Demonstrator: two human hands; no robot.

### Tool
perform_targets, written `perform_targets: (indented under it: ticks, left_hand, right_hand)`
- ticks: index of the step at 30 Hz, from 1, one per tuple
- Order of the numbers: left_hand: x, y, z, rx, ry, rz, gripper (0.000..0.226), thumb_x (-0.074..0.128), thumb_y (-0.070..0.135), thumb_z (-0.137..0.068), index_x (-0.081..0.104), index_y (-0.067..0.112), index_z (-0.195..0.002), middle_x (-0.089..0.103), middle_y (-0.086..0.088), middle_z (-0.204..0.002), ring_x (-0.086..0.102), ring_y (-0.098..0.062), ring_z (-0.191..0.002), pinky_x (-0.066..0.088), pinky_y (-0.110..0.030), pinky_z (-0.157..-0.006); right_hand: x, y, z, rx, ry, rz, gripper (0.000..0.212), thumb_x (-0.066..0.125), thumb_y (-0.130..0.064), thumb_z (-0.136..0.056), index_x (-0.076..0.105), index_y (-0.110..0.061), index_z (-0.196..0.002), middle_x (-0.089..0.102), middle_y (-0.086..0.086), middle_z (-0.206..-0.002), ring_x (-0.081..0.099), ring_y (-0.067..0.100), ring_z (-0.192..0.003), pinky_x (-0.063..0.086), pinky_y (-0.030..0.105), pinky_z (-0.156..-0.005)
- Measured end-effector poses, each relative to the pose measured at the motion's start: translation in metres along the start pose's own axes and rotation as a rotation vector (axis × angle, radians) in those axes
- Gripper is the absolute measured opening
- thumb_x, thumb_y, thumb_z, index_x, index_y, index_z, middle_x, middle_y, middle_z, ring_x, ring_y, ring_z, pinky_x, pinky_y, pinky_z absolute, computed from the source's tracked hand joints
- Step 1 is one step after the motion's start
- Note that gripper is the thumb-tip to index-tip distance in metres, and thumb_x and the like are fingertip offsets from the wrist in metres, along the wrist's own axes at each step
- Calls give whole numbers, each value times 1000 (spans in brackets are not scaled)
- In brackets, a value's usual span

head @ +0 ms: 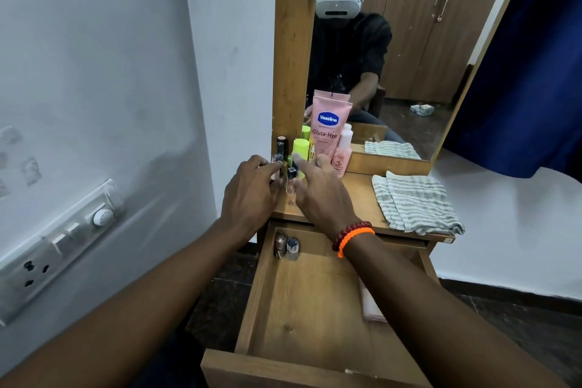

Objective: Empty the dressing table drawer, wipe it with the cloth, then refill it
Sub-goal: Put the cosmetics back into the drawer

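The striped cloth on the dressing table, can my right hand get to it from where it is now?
Probably yes. The striped cloth lies uncovered on the tabletop, just right of the right hand, with nothing between them; that hand appears to hold nothing.

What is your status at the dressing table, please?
Both hands at tabletop cosmetics: left hand pinches a small tube, right hand open. Drawer open, two small bottles inside. Cloth untouched.

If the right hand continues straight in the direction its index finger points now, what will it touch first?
Most likely the yellow-green bottle: the right hand has its index fingertip just in front of that bottle's cap, perhaps already touching it. Depth is unclear from this one view. Behind the bottle stands the pink Vaseline tube.
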State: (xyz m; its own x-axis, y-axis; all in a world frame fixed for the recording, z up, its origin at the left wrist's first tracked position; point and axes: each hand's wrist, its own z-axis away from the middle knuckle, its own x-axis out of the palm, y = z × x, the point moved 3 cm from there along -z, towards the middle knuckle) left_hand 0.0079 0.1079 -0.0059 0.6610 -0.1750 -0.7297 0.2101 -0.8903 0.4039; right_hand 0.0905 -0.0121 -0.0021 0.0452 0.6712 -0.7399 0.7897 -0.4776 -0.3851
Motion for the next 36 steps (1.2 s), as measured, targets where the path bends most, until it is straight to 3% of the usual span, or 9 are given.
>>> perform_targets:
  ticks: [2,6,11,15,17,21,27,31,36]
  left_hand:
    - [0,1,-1,-15,19,12,35,61,26,-99,65,19,-134,64,-5,-132,57,-22,-120,45,-28,-84]
    - [-4,0,-3,-13,67,30,24,66,25,-97,72,16,-118,73,-6,-116,66,-20,-104,47,-25,-78]
    - [-12,1,8,33,69,76,24,65,27,-96,72,17,-117,72,-3,-113,64,-18,-102,46,-25,-79]
    - [-32,10,35,108,83,158,23,69,23,-91,75,14,-111,71,-1,-101,61,-15,-93,48,-27,-75]
    - [-38,17,58,151,35,212,16,72,20,-89,76,16,-104,68,3,-93,61,-13,-86,52,-30,-70]
    - [-25,22,99,199,-151,235,7,72,24,-88,77,27,-92,57,20,-80,54,1,-77,43,-19,-67]
    - [10,8,105,124,-321,109,10,67,21,-91,77,20,-91,66,6,-93,48,1,-76,37,-14,-61]
    - [18,7,91,131,-343,75,15,63,17,-92,77,20,-88,67,4,-89,50,-2,-72,29,-9,-56]
    - [33,-4,82,61,-326,36,14,62,19,-92,76,21,-91,59,3,-94,48,-8,-82,34,-17,-60]
  right_hand:
    - [7,0,-4,-5,-45,43,37,53,-23,-103,60,-13,-138,50,9,-120,57,21,-100,57,32,-75]
    - [8,0,-4,10,19,-15,25,62,-23,-100,66,-9,-121,59,8,-117,52,13,-96,55,29,-79]
    - [-3,-3,3,-10,41,-105,15,66,-16,-95,68,-9,-108,68,7,-106,63,18,-94,59,34,-78]
    - [-29,-3,29,3,84,-303,14,72,-10,-88,72,-10,-102,70,2,-93,65,11,-81,58,23,-69]
    - [-38,1,49,43,44,-352,11,76,-8,-84,72,-12,-94,70,-2,-83,66,6,-73,56,18,-63]
    - [-19,12,84,153,-167,-374,13,78,-4,-81,71,-14,-82,73,-2,-71,70,7,-62,61,25,-58]
    - [29,27,102,161,-325,-285,16,70,-5,-82,67,-19,-76,72,-2,-68,70,7,-63,61,42,-58]
    - [48,35,99,152,-296,-262,12,64,-15,-85,63,-24,-78,69,-4,-72,68,9,-67,59,44,-57]
    - [50,34,97,203,-225,-227,20,70,-9,-84,60,-21,-73,66,-4,-68,65,10,-63,59,41,-56]
